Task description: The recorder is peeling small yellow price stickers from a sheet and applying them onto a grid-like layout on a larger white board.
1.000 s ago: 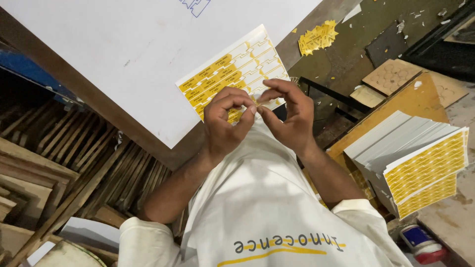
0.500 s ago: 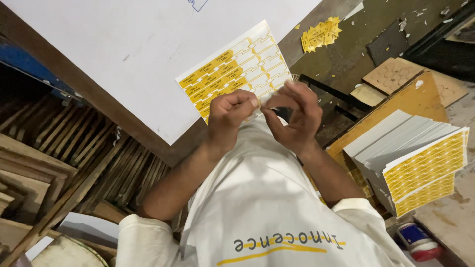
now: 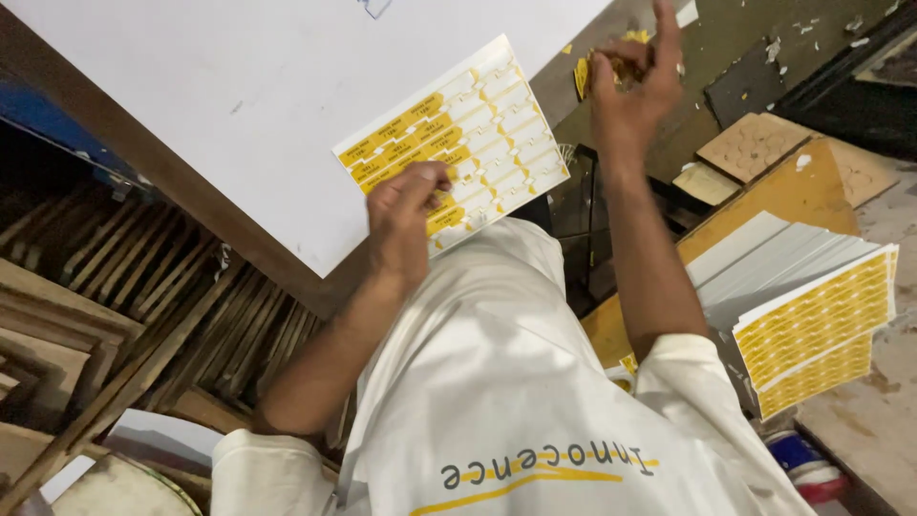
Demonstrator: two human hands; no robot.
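Landmark: white board point(image 3: 220, 105), slanting across the upper left on a dark-edged worktop point(image 3: 287, 277).
Label sheet: sheet of yellow labels point(image 3: 468, 143) lying flat on the white board at its lower right corner; left columns yellow, right columns mostly peeled to white backing.
Left hand: left hand point(image 3: 406, 225) resting on the lower edge of the label sheet, at the near edge of the white board.
Left fingers: fingers point(image 3: 432, 182) curled and pinched together on a yellow label at the sheet's lower rows; contact with the sheet plain.
Right hand: right hand point(image 3: 630, 81) raised off the white board, beyond its right edge, well apart from the label sheet.
Right fingers: forefinger up, the rest loosely bent around a small yellow scrap point(image 3: 585, 75); firmness of hold cannot be told.
Stack: pile of yellow label sheets point(image 3: 817, 320) on grey backing, far right of the white board, near the right elbow.
Offcuts: hexagon-cut brown card point(image 3: 755, 145) right of the white board, above the pile.
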